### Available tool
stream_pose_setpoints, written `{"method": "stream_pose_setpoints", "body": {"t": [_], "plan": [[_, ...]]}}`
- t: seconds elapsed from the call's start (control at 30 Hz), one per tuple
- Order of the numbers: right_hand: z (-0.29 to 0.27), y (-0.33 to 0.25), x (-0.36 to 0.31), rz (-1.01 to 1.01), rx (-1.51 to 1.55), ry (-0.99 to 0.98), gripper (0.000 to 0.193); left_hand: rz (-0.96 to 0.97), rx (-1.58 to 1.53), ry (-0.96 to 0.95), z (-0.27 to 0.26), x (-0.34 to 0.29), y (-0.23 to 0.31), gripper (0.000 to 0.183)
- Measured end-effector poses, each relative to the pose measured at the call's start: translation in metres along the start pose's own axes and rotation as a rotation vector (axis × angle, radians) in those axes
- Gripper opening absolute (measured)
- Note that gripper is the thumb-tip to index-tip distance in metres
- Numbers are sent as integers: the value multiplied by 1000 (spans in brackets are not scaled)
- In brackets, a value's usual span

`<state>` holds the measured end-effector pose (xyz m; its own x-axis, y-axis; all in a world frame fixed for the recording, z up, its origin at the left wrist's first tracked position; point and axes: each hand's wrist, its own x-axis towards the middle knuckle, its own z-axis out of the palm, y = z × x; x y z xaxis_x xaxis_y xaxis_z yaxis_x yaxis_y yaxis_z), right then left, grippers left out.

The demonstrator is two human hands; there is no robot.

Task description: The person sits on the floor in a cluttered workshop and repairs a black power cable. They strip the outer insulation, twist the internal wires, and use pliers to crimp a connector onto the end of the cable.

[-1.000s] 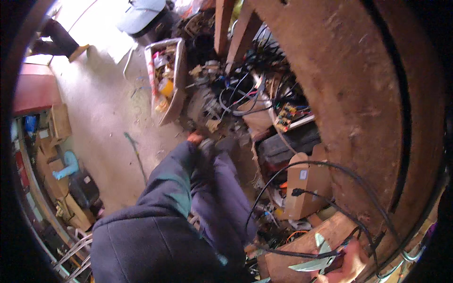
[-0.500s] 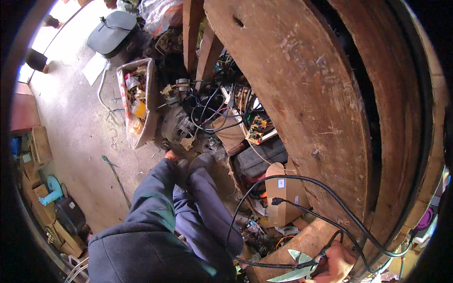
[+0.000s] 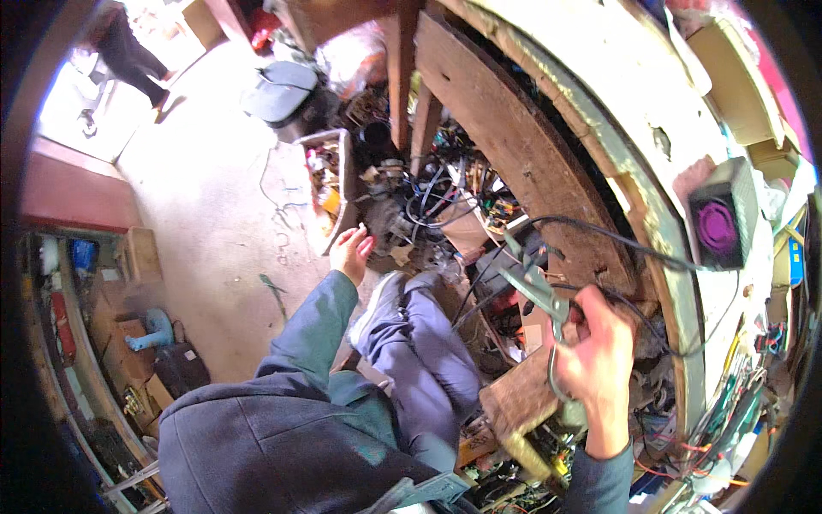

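My right hand [image 3: 592, 355] is wrapped round the handles of a pair of metal scissors [image 3: 535, 289], their parted blades pointing up and left. A black cable [image 3: 612, 233] loops past the blades and behind my hand; whether my fingers also touch it, I cannot tell. Over the floor, my left hand [image 3: 349, 255] is closed in a pinch, with a tiny pale spot at the fingertips. What it holds, if anything, is too small to name. Nearest to it is a long open carton [image 3: 347, 184] filled with mixed scraps.
A curved wooden bench [image 3: 531, 154] rises at the right, bearing a dark box-shaped device with a purple round face [image 3: 715, 224]. A wooden block [image 3: 520, 394] stands below my right hand. Tangled wires and parts lie beneath the bench. A person's legs [image 3: 128, 51] show at far left.
My right hand has lifted the scissors up from the lower edge. My left hand has risen from beside my shoe. The view has shifted, showing more of the bench top and left shelf.
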<state>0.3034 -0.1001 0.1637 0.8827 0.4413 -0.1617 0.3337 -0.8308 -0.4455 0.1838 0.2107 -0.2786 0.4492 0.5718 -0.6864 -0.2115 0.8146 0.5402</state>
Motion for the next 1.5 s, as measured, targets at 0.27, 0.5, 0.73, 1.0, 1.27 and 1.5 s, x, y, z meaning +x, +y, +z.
{"method": "stream_pose_setpoints", "body": {"t": [0.27,0.5,0.73,1.0,1.27,1.5], "plan": [[-6,-5,-6,-71,-32,29,31,121,-308,-666,70,-181,182,46],[3,4,-11,-226,-126,185,27,433,-286,-726,42,-264,285,32],[4,10,-12,-313,-55,236,25,631,-320,-437,3,-309,366,16],[8,16,-12,-350,-101,287,25,690,-348,-379,-24,-339,434,26],[9,21,-12,-434,6,316,27,717,-333,-328,-54,-346,480,20],[13,17,-28,-550,46,453,31,742,-388,-302,-69,-318,519,21]]}}
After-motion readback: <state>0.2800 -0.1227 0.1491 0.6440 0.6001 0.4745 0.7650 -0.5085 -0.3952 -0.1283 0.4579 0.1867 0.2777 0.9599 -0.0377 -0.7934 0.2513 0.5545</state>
